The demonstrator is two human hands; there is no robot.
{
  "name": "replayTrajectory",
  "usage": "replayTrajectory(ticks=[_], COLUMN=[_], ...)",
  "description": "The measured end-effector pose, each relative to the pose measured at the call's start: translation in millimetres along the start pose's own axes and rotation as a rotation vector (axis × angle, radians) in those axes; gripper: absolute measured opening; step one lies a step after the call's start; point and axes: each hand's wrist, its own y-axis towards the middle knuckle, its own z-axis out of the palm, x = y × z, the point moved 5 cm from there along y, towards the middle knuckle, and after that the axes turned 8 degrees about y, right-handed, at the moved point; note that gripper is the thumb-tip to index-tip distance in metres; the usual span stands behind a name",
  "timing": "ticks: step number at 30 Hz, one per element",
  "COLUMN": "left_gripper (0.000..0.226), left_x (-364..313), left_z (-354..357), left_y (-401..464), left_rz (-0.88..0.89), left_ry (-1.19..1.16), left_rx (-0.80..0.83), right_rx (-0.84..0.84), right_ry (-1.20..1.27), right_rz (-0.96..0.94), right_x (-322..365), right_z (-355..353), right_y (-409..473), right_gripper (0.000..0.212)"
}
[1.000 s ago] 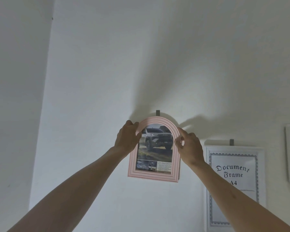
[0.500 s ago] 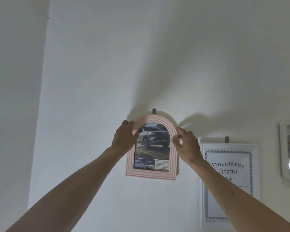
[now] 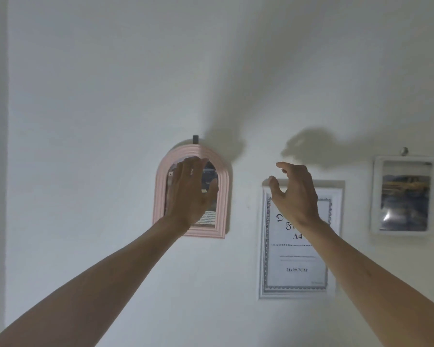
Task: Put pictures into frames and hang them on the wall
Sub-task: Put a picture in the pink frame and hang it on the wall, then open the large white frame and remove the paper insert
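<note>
A pink arched frame [image 3: 222,196] with a car picture hangs on the white wall from a small dark hook [image 3: 195,139]. My left hand [image 3: 191,191] is raised in front of the frame with fingers apart, covering most of the picture; I cannot tell if it touches the glass. To the right of the frame, my right hand [image 3: 293,194] hovers open with fingers curled, in front of the top left of a white document frame [image 3: 298,271]. Neither hand holds anything.
A smaller white frame [image 3: 404,196] with a landscape photo hangs at the far right from a metal peg [image 3: 404,151]. A wall corner [image 3: 6,171] runs down the left side. Bare white wall lies above and left of the frames.
Both hands have let go of the pink frame, which now hangs by itself. The right hand has moved right, away from it. The view has shifted, showing more of the frames at right.
</note>
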Motion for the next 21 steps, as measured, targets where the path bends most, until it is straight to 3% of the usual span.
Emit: replayTrajectory(ticks=[5,15,18,21], left_gripper=[0.044,0.052,0.043,0.033], left_x=[-68.0,-104.8,-103.6,-106.7], left_z=[36.4,104.4,114.3,119.6], left_y=[-22.3,-69.8,-86.1,-98.6], left_rz=[-0.006,-0.605,-0.710,-0.755], left_ry=[-0.138,-0.345,-0.356,-0.376], left_rx=[0.083,0.514,0.592,0.615], right_rx=[-0.064,0.216,0.347,0.367], right_ry=[-0.030,0.139,0.217,0.281], right_rz=[0.106,0.421,0.469,0.469], right_x=[-55.7,-164.2,-180.1,-185.5], right_z=[-55.7,-103.7,-95.9,-87.2], right_y=[-2.1,-49.9,-63.0,-69.6], right_gripper=[0.048,0.064,0.065,0.055])
